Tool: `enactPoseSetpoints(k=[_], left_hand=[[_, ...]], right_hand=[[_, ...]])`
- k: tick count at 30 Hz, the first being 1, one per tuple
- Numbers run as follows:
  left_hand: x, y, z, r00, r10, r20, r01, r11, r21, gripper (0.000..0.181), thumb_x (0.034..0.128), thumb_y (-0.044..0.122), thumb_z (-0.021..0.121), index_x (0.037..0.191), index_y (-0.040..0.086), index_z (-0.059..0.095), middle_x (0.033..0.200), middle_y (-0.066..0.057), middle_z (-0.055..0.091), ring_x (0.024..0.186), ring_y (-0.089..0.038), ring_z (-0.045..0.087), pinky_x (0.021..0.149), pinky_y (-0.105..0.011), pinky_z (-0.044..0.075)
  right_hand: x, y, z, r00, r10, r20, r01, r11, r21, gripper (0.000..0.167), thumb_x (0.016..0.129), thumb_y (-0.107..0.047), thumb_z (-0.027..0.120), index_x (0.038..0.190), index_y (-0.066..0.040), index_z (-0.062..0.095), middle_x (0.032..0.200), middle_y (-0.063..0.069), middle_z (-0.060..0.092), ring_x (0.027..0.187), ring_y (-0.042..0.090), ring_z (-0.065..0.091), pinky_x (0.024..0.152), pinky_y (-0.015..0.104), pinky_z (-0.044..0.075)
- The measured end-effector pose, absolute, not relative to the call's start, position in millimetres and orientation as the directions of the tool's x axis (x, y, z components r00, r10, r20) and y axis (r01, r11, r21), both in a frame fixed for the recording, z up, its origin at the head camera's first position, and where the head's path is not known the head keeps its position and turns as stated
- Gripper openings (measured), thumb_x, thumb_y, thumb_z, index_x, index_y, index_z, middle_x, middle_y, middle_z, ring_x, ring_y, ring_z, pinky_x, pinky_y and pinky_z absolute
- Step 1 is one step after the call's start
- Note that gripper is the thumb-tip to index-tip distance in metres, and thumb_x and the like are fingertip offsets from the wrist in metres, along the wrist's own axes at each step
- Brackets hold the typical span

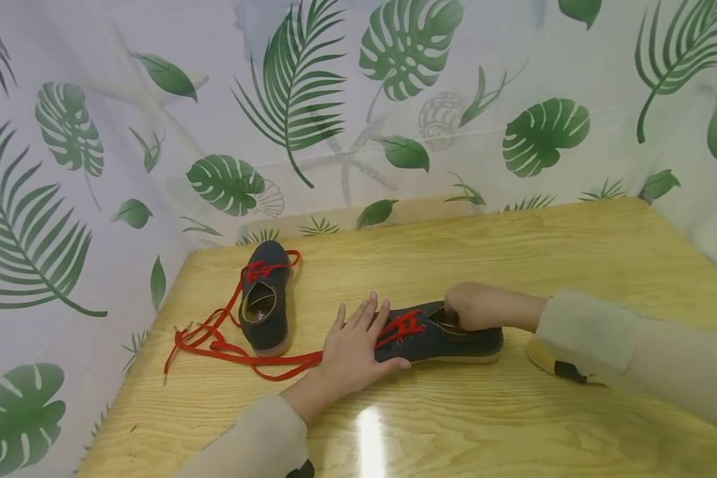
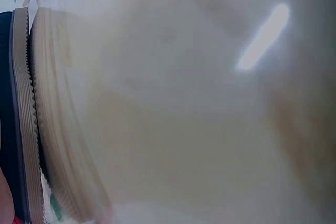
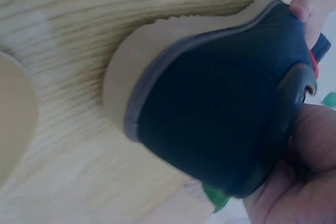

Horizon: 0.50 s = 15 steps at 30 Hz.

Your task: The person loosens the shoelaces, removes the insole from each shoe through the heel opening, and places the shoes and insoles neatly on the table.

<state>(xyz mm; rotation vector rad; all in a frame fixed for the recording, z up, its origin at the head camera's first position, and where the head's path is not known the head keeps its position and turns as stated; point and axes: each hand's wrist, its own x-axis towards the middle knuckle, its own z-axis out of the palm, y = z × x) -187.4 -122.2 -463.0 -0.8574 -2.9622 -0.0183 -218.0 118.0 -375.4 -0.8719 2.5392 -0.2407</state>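
A dark navy shoe (image 1: 415,338) with red laces and a tan sole lies on the table, toe to the left. My left hand (image 1: 351,342) rests over its toe end with fingers extended and thumb along the near side. My right hand (image 1: 469,305) is at the shoe's opening, its bent fingers reaching inside; the fingertips are hidden there. The right wrist view shows the heel of this shoe (image 3: 210,98) with the curled right hand (image 3: 304,177) at its collar. In the left wrist view only the sole's edge (image 2: 26,114) appears at the left.
A matching shoe (image 1: 269,305) stands at the left, toe toward the wall. Long red laces (image 1: 233,355) trail across the table (image 1: 573,252) beside it. A flat beige-yellow piece with a black patch (image 1: 550,362) lies partly under my right forearm. Leaf-printed cloth (image 1: 346,119) hangs behind.
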Motion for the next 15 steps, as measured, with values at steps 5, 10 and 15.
enactPoseSetpoints(k=[5,10,15], left_hand=[[-185,-121,-462,-0.851,0.522,0.055,0.523,0.852,-0.002,0.099,0.0788,0.083,0.033,0.153,0.019,0.016,0.158,-0.008,0.016,0.144,-0.021,0.020,0.117,-0.051,0.010],[-185,-121,-461,-0.855,0.516,0.050,0.518,0.856,0.011,0.098,0.0788,0.082,0.035,0.153,0.020,0.017,0.158,-0.007,0.018,0.144,-0.021,0.020,0.116,-0.051,0.010],[-185,-120,-460,-0.861,0.508,0.031,0.509,0.860,0.021,0.098,0.0793,0.081,0.037,0.153,0.020,0.016,0.158,-0.007,0.017,0.145,-0.021,0.018,0.117,-0.051,0.009]], right_hand=[[-225,127,-374,-0.688,-0.641,-0.339,-0.404,0.727,-0.556,0.033,0.084,0.007,0.052,0.057,-0.009,0.060,0.051,-0.008,0.040,0.046,0.005,0.028,0.046,0.018,0.028],[-231,131,-373,-0.670,-0.629,-0.395,-0.213,0.673,-0.709,0.039,0.090,0.000,0.052,0.054,-0.014,0.045,0.050,-0.006,0.032,0.046,0.007,0.022,0.047,0.020,0.023],[-240,138,-376,-0.660,-0.584,-0.473,-0.035,0.652,-0.757,0.030,0.091,-0.012,0.059,0.062,-0.010,0.055,0.054,-0.005,0.040,0.044,0.005,0.032,0.044,0.019,0.030]])
